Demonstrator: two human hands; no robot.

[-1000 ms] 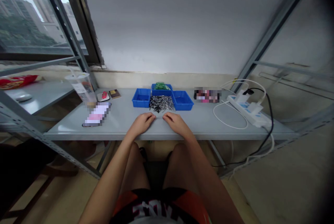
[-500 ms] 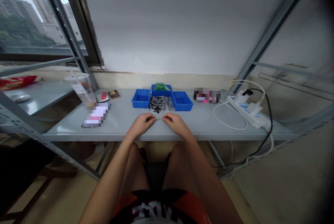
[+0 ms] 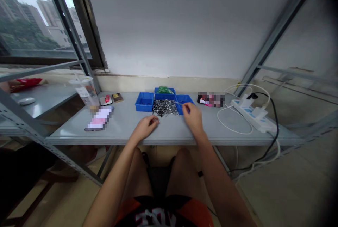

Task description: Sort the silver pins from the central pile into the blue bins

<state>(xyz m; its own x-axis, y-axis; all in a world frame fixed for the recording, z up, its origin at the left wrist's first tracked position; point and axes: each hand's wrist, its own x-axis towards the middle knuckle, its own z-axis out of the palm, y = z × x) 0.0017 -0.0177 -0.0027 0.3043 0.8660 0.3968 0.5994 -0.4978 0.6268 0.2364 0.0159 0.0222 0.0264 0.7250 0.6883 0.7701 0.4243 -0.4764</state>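
The right hand [image 3: 192,115] pinched a slim pale piece [image 3: 178,103] by one end over the rightmost blue bin [image 3: 180,110]; a light, steady grip seemed best. The left hand [image 3: 145,127] curled loosely, contents unclear.

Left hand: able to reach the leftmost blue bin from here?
Likely yes. The left hand is just on the near side of the leftmost blue bin, with nothing visible standing between; the pile of thin metal pieces lies to the bin's right.
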